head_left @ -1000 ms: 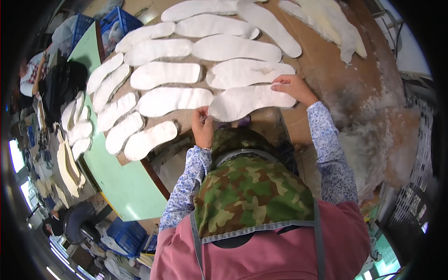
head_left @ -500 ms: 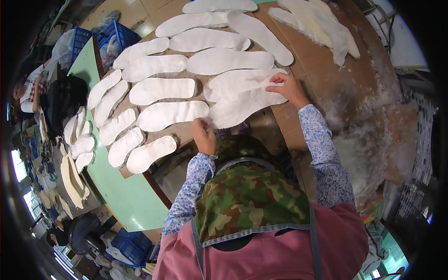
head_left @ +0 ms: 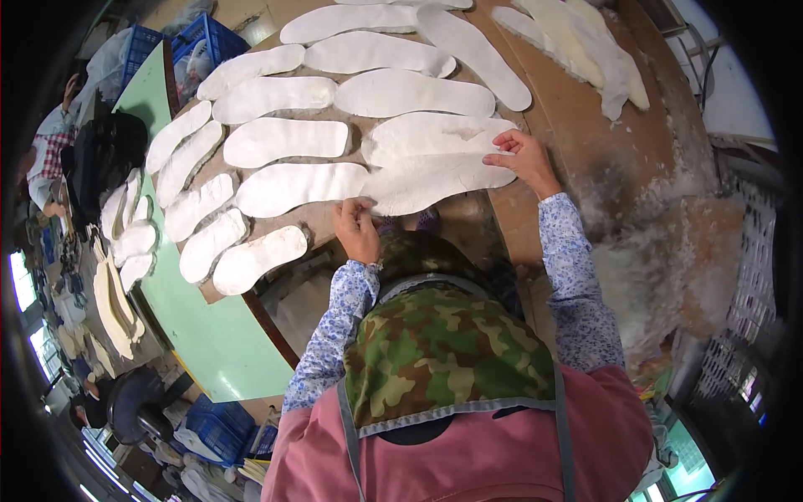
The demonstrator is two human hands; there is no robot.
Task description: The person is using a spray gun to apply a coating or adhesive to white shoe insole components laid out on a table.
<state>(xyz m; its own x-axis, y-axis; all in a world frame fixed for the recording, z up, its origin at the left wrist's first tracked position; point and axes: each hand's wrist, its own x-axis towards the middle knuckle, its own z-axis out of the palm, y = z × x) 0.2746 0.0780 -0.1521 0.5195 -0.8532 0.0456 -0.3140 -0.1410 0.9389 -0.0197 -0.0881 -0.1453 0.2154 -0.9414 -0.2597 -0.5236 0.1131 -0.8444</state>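
Note:
A white, sole-shaped felt piece (head_left: 435, 180) lies at the near edge of a brown board (head_left: 577, 117). My left hand (head_left: 355, 230) pinches its near left end. My right hand (head_left: 523, 159) grips its right end, where it overlaps a second white piece (head_left: 427, 134). Around them several more white sole-shaped pieces (head_left: 284, 140) lie in rows on the board. A camouflage cloth and a pink apron fill the lower middle of the view.
A green table (head_left: 209, 335) runs along the left with smaller white pieces (head_left: 125, 243) on it. Loose white fluff (head_left: 644, 259) covers the board's right side. Blue crates (head_left: 196, 42) stand at the top left. Another person (head_left: 50, 151) sits at the far left.
Both hands stay on the same white piece. Its right end has moved up against the neighbouring piece, and the two now overlap.

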